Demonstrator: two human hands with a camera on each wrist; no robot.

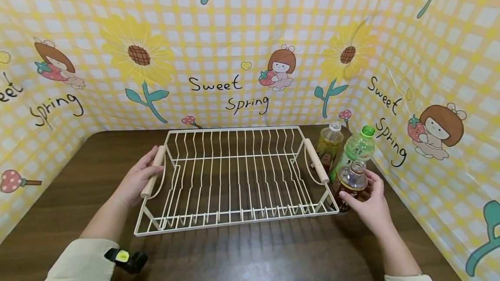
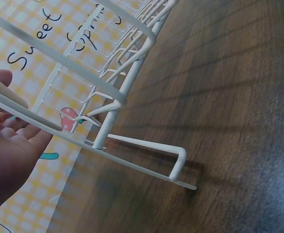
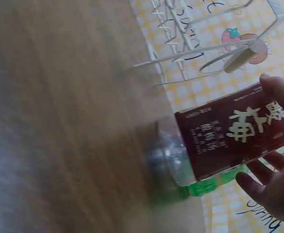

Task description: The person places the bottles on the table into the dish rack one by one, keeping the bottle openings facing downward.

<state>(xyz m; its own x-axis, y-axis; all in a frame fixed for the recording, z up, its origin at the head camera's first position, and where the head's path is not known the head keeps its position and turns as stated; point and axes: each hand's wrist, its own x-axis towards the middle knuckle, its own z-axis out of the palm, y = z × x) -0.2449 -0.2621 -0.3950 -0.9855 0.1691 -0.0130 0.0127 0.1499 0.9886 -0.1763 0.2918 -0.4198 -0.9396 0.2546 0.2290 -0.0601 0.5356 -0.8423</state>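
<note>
Head view: the dark-labelled bottle [image 1: 347, 189] is near the table's [image 1: 250, 257] right edge, beside the near right corner of the wire rack [image 1: 234, 223]; I can't tell whether its base touches.
Right hand [image 1: 373, 207]: grasps that bottle between thumb and fingers.
Left hand [image 1: 134, 181]: holds the rack's left wooden handle [image 1: 153, 172], thumb across it.
Bottles behind: the green bottle [image 1: 357, 148] and yellow-labelled bottle [image 1: 330, 142], toward the surface's far right corner.
Knock risk: a backward swing could topple the green one, so close behind.
Snag risk: moving leftward, the bottle could catch the rack's rim.
</note>
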